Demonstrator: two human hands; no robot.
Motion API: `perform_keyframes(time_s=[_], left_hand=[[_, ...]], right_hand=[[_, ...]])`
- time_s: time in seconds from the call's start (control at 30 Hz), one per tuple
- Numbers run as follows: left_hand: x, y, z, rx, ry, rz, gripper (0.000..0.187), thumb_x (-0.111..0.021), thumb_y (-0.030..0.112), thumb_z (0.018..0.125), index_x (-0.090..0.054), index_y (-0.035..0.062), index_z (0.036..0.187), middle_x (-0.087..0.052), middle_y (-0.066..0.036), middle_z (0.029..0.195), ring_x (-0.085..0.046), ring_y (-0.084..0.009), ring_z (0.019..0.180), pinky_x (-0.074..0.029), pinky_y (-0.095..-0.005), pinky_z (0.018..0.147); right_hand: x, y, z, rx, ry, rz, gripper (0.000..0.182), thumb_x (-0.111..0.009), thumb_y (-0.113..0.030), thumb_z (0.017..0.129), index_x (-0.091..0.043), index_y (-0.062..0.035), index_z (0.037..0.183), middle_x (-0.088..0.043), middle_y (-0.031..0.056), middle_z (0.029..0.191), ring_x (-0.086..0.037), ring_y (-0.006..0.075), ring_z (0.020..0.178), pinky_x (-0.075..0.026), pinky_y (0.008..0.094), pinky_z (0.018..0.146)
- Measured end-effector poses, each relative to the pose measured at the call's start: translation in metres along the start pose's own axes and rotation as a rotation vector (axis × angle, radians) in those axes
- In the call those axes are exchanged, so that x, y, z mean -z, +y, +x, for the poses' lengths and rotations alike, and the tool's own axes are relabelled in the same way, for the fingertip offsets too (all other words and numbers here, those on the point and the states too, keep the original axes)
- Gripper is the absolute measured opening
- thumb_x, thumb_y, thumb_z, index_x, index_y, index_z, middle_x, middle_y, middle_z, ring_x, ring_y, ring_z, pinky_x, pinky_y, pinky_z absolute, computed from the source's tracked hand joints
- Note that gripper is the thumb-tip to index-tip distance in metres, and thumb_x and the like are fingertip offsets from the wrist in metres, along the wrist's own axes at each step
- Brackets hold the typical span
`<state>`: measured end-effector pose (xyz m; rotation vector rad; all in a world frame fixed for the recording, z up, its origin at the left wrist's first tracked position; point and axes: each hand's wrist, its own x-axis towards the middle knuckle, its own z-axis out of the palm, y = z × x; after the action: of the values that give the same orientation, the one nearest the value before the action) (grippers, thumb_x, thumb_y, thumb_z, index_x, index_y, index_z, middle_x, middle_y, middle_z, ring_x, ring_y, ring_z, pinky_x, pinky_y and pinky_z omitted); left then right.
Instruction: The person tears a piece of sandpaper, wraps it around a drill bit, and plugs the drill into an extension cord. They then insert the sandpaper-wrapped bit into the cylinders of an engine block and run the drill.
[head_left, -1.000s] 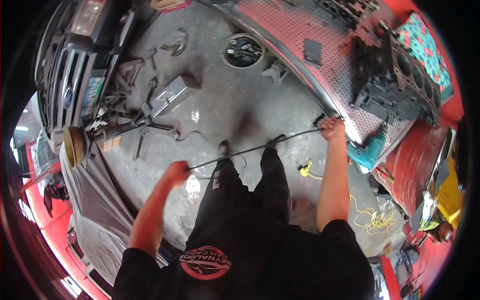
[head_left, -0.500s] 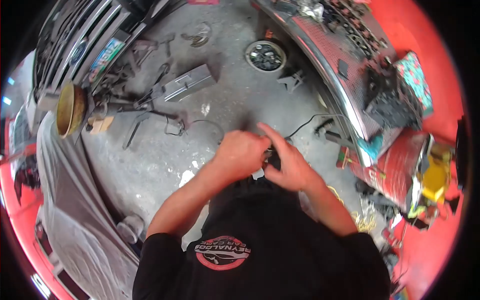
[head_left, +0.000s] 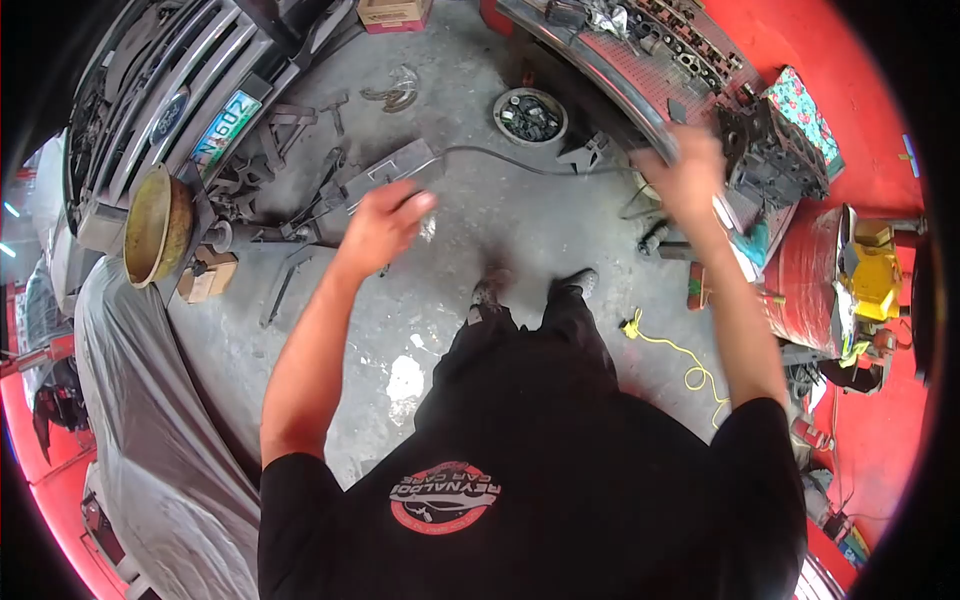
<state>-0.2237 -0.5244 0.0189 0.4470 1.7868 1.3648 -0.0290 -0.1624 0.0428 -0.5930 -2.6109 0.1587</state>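
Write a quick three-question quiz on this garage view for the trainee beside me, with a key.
1. Multiple choice: which maker's badge sits on the grille? A) Toyota B) Ford C) Honda
2. True or false: the dark cable seen beyond the wearer's shoes runs in a curve.
3. Short answer: which of the wearer's hands is nearer the perforated worktop?

Key: 1: B. 2: True. 3: The right hand.
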Motion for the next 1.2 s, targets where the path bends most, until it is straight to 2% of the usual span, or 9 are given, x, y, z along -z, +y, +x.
perform_keyframes(time_s=[0.1,0.3,0.43,0.53,0.63,0.7,0.87,1.13,1.2], left_hand=[[-0.05,0.059,0.005,-0.61,-0.218,0.432,0.036,-0.066,0.032,0.101,-0.055,0.0024,0.084,-0.044,0.004,0.07,-0.042,-0.007,0.058,-0.035,-0.0269,0.05],[-0.082,0.086,0.015,-0.129,-0.54,0.206,0.024,-0.068,0.025,0.099,-0.062,0.0032,0.09,-0.056,0.001,0.071,-0.052,-0.0075,0.065,-0.045,-0.0279,0.06],[-0.128,-0.049,0.049,-0.111,-0.528,0.162,0.022,-0.064,0.026,0.102,-0.063,0.0071,0.091,-0.059,0.001,0.072,-0.058,-0.0098,0.069,-0.051,-0.0299,0.07],[-0.19,-0.057,0.039,0.162,-0.418,-0.689,0.026,-0.059,0.032,0.104,-0.062,0.0096,0.091,-0.063,0.0,0.077,-0.06,-0.0142,0.071,-0.053,-0.0328,0.08],[-0.21,-0.028,0.066,0.244,-0.304,-1.1,0.034,-0.056,0.043,0.103,-0.06,0.0102,0.094,-0.06,-0.005,0.081,-0.058,-0.0182,0.076,-0.05,-0.0432,0.089],[-0.194,0.008,0.071,0.439,-0.409,-0.925,0.034,-0.055,0.045,0.102,-0.056,0.0125,0.09,-0.053,-0.003,0.083,-0.048,-0.0203,0.075,-0.044,-0.0433,0.083],[-0.107,-0.018,0.139,0.315,-0.315,-0.794,0.036,-0.053,0.041,0.105,-0.052,0.0112,0.085,-0.043,-0.002,0.074,-0.04,-0.019,0.067,-0.041,-0.0424,0.082],[-0.005,-0.117,0.203,0.489,0.368,-0.316,0.043,-0.04,0.044,0.109,-0.056,0.0065,0.095,-0.052,-0.006,0.071,-0.047,-0.0228,0.063,-0.049,-0.0549,0.087],[-0.025,-0.104,0.178,0.77,0.386,0.632,0.044,-0.046,0.041,0.107,-0.062,0.0028,0.121,-0.064,-0.008,0.083,-0.059,-0.0238,0.073,-0.051,-0.0525,0.088]], right_hand=[[0.006,-0.139,-0.045,-0.168,-0.733,0.986,0.067,-0.064,-0.059,0.094,-0.066,0.0031,0.121,-0.068,0.0169,0.123,-0.063,0.0294,0.117,-0.046,0.0422,0.101],[0.037,-0.108,0.002,-0.337,-0.116,1.99,0.057,-0.035,-0.049,0.109,-0.066,-0.0019,0.099,-0.067,0.0197,0.123,-0.065,0.0284,0.114,-0.05,0.0402,0.095],[0.108,-0.023,0.032,-0.322,0.139,1.624,0.055,-0.032,-0.048,0.11,-0.062,-0.002,0.117,-0.068,0.0206,0.12,-0.07,0.0298,0.098,-0.052,0.0484,0.097],[0.075,-0.031,0.002,-0.58,0.099,1.109,0.062,-0.028,-0.046,0.11,-0.059,0.0047,0.127,-0.071,0.0167,0.115,-0.067,0.0288,0.107,-0.051,0.04,0.097],[-0.031,-0.055,-0.106,-0.637,-0.232,1.412,0.064,-0.042,-0.054,0.105,-0.056,0.0026,0.133,-0.069,0.0127,0.104,-0.066,0.0261,0.098,-0.05,0.0421,0.092],[-0.054,-0.072,-0.172,-0.605,-0.373,1.705,0.07,-0.052,-0.059,0.102,-0.054,0.0012,0.137,-0.068,0.01,0.096,-0.065,0.0243,0.091,-0.05,0.0435,0.088],[-0.029,-0.04,-0.247,-0.595,-0.446,0.88,0.05,-0.07,-0.043,0.091,-0.064,-0.0069,0.125,-0.073,0.014,0.09,-0.072,0.0333,0.089,-0.054,0.047,0.08],[-0.072,0.014,-0.307,-0.599,-0.556,0.353,0.025,-0.063,-0.022,0.085,-0.071,-0.0142,0.107,-0.071,0.0089,0.093,-0.07,0.0292,0.093,-0.053,0.0445,0.086],[-0.076,0.025,-0.327,-0.401,-0.426,0.253,0.024,-0.063,-0.023,0.082,-0.072,-0.0176,0.103,-0.069,0.0047,0.09,-0.066,0.0253,0.093,-0.049,0.0408,0.09]])
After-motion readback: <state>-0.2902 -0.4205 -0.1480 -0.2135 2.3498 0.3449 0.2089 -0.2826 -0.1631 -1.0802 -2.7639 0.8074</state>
